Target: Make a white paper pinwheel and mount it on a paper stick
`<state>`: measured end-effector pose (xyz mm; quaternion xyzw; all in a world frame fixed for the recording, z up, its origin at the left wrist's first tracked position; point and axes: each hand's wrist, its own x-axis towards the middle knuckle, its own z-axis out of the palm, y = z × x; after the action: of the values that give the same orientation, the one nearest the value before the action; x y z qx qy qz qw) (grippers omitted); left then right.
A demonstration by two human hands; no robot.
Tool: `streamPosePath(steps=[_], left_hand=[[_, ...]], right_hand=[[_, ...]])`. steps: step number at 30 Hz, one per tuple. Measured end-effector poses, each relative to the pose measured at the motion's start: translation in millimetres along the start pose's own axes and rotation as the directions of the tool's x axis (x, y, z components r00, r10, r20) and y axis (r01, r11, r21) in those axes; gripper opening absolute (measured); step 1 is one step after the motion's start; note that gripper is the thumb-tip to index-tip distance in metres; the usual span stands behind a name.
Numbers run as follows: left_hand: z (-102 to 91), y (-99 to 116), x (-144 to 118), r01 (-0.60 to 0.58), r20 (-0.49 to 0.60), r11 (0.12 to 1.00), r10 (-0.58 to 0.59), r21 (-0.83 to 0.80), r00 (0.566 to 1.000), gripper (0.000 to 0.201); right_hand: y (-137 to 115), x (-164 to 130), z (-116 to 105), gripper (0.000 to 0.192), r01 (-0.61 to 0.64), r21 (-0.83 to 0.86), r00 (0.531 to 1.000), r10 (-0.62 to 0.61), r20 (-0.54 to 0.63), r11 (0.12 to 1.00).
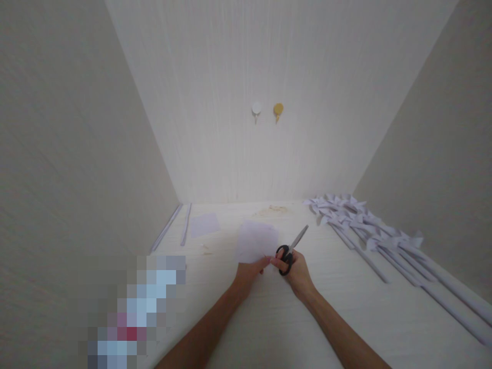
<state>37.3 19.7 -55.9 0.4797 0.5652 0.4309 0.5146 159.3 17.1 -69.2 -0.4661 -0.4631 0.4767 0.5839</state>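
Near the middle of the white table, my left hand [251, 272] is closed on the lower edge of a pale square sheet of paper [257, 240]. A pair of black-handled scissors [298, 240] rests in my right hand [298, 271], blades together and pointing up and away to the right. The thumb and finger of that hand also meet the paper's lower right corner, close to my left fingertips. Whether they pinch the corner firmly is too small to tell. Another pale paper square [205, 225] lies flat to the left of the held one.
Several paper pinwheels [353, 220] on rolled paper sticks [442, 302] lie along the right side. Paper rolls [186, 225] lie at the left by the wall. Small scraps [273, 209] sit at the back. A white hook [256, 108] and a yellow hook [278, 109] are on the back wall.
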Motion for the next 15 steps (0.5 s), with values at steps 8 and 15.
streamPosePath(steps=[8, 15], left_hand=[[1.8, -7, 4, 0.023, 0.005, 0.993, -0.023, -0.119, 1.0, 0.03], [5.3, -12, 10, 0.016, 0.044, 0.942, -0.001, -0.337, 0.999, 0.021]], right_hand=[[5, 2, -2, 0.025, 0.008, 0.017, 1.0, -0.008, 0.004, 1.0], [5, 2, -3, 0.024, -0.001, 0.002, 0.999, 0.001, -0.045, 1.0]])
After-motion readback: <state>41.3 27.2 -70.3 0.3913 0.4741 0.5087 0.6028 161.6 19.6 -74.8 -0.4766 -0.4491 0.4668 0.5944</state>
